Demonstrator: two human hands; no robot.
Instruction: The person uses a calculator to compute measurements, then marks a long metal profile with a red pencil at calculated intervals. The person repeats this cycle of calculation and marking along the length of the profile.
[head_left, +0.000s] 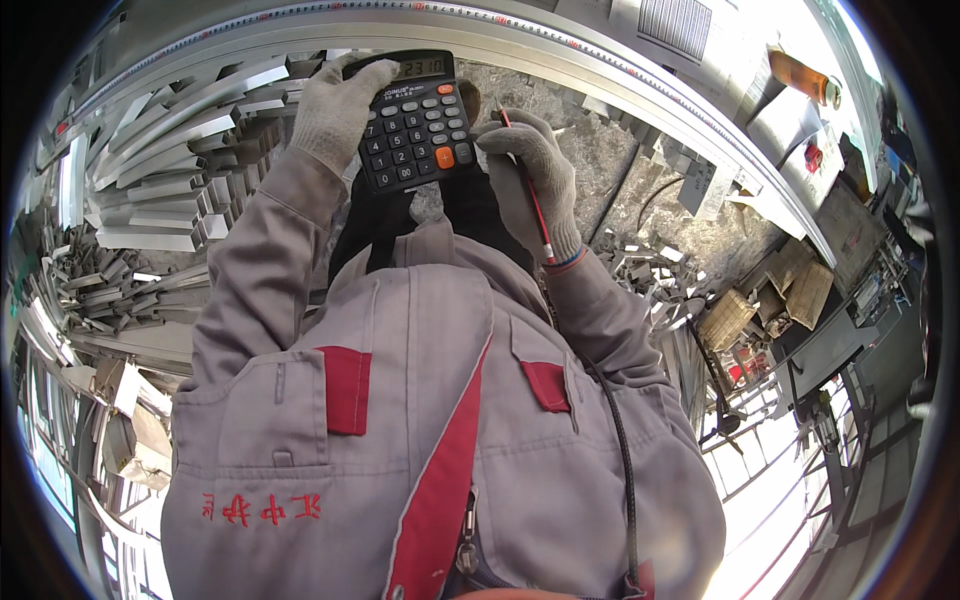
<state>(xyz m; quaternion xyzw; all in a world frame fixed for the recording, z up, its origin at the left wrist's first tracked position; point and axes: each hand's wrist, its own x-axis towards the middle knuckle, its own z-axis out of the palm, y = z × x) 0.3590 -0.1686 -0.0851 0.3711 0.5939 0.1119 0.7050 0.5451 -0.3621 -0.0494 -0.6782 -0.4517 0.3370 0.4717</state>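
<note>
A black desk calculator point(410, 125) with grey and orange keys and a lit display tilts in front of my body. My left hand point(335, 105), in a light knit glove, grips its upper left side, the thumb lying over the edge of the display. My gloved right hand point(535, 160) is closed around a slim red pencil point(533, 195), whose point sticks up past the fingers and whose other end lies by the wrist. The right fingertips are close to the calculator's right edge; whether they touch the keys I cannot tell.
A long metal rail with a measuring tape point(420, 8) along it crosses beyond my hands. Stacked cut metal profiles point(165, 205) lie at left. Metal offcuts point(640, 275) and a cardboard box point(728, 320) are on the right. An orange bottle point(798, 74) lies at far right.
</note>
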